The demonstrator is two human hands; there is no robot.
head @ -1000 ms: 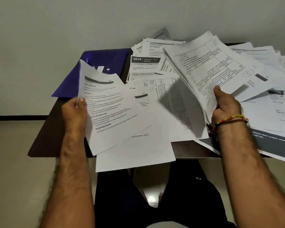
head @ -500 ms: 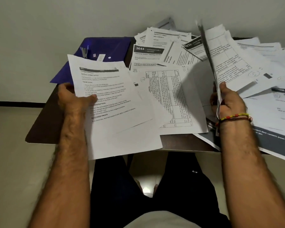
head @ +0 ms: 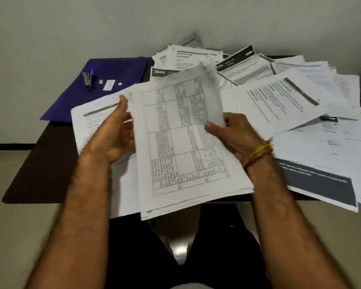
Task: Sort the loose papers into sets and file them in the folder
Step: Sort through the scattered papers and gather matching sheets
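Observation:
A stack of table-printed papers (head: 183, 147) is held up over the table's near edge. My right hand (head: 235, 136) grips its right edge with the thumb on top. My left hand (head: 115, 134) is at its left edge, fingers behind the sheets and thumb raised along the edge. Under my left hand lies a text sheet (head: 92, 119) on the table. The blue folder (head: 113, 80) lies shut at the far left. Many loose papers (head: 279, 101) cover the table's right half.
A small stapler (head: 88, 79) and a white label (head: 108, 84) sit on the folder. The dark table (head: 40, 163) shows bare wood at the near left. A dark-banded sheet (head: 321, 184) overhangs the near right edge. My legs are below the table edge.
My left hand let go of the text sheet, which now lies on the table, and came to the stack. My right hand brought the table-printed stack from the right to the middle.

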